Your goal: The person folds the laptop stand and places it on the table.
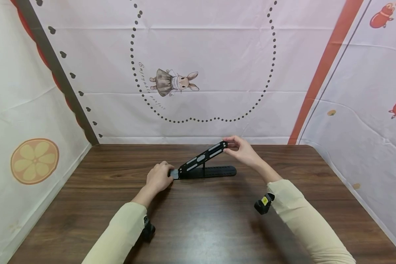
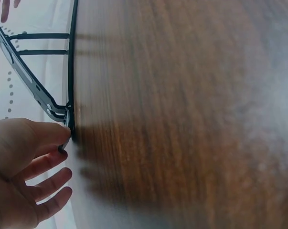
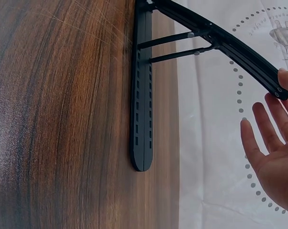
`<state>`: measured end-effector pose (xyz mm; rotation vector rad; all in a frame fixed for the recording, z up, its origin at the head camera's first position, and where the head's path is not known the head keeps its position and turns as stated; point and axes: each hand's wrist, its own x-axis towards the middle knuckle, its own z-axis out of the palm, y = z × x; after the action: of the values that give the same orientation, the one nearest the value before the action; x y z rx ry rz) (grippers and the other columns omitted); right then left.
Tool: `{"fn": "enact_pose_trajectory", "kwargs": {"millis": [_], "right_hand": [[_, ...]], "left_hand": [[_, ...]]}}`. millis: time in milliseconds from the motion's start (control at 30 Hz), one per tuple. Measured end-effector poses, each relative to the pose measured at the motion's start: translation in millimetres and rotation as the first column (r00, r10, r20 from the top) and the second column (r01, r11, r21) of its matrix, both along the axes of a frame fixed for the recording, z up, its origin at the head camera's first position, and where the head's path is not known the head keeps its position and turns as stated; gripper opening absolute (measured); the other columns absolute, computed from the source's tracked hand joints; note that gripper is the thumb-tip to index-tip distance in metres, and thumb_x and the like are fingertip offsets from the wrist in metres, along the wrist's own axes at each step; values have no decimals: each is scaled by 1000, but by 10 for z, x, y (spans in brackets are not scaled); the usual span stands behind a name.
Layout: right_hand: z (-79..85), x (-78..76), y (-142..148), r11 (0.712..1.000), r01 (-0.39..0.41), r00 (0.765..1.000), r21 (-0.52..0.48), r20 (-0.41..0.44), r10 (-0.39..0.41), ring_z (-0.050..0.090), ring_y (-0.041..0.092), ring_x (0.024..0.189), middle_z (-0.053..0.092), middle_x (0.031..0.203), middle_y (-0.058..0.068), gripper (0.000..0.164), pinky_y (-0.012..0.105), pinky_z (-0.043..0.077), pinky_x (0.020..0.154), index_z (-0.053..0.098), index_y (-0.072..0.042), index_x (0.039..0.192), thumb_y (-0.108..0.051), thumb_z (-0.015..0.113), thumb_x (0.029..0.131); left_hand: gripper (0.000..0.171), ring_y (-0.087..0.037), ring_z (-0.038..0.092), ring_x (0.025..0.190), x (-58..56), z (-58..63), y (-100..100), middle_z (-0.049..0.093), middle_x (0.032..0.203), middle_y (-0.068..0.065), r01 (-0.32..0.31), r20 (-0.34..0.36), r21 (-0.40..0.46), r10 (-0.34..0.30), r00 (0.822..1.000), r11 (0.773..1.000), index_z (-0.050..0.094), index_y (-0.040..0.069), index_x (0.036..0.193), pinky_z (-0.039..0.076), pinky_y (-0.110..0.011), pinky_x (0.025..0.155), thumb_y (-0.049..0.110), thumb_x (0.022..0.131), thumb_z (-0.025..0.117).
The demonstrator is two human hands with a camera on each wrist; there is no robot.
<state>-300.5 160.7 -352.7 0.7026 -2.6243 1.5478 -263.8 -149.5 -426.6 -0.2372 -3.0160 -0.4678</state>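
Observation:
A black folding laptop stand (image 1: 193, 163) is on the table, its slotted base (image 3: 144, 114) flat on the wood. The upper arm (image 3: 229, 45) slants up from the left end, and two thin struts (image 2: 43, 52) join it to the base. My left hand (image 1: 159, 176) pinches the grey end piece (image 1: 175, 174) at the hinge side between thumb and forefinger. At the raised end of the upper arm, my right hand (image 1: 245, 151) holds the tip between thumb and fingers. The other right fingers are spread apart in the right wrist view.
The brown wooden table (image 1: 204, 220) reaches back to a white patterned cloth (image 1: 217, 73). Similar cloth (image 1: 36, 121) hangs at the left and right sides. A black wrist camera (image 1: 264, 204) is strapped at the right cuff, another (image 1: 148, 230) at the left.

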Motion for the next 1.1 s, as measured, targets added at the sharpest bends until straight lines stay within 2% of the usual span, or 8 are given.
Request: {"fn": "enact_pose_trajectory", "kwargs": {"millis": [200,533,767,900,1100], "right_hand": [[18,45,-29,1000,13,1000,-2,-8,-13,56,30,108,52,128,16,37,33,49,83,51,2,119,-7,64,86],[287,328,-134,1000,31,999,7,31,-31,55,38,108,52,122,25,37,41,47,84,49,10,116,-2,64,84],[6,106,-48,999,32,999,8,1,-32,57,29,105,54,119,17,36,32,49,79,53,0,112,-10,68,82],[2,109,-47,999,42,999,21,-18,-42,58,27,103,57,116,15,35,32,49,78,54,-3,112,-12,69,82],[5,122,-53,997,60,998,46,-3,-60,58,24,104,57,117,11,35,36,49,79,53,-6,113,-16,69,83]], "left_hand": [[33,-31,54,106,-29,-5,-13,57,119,-6,1,-19,-2,-1,1000,1000,64,13,116,49,-45,77,16,83,65],[32,-32,55,104,-61,-2,-27,58,120,-8,-9,-27,7,9,1000,1000,64,13,115,50,-41,66,13,83,65],[32,-33,54,105,-72,-13,-27,58,120,-8,-12,-39,10,13,999,1000,63,12,116,50,-45,72,13,84,64],[33,-33,54,107,-70,-21,-13,57,121,-9,-17,-35,7,17,999,1000,62,12,118,50,-46,76,12,85,63],[33,-33,54,108,-62,-29,0,58,122,-9,-29,-36,6,30,999,1000,63,12,118,50,-46,78,13,85,63]]}}
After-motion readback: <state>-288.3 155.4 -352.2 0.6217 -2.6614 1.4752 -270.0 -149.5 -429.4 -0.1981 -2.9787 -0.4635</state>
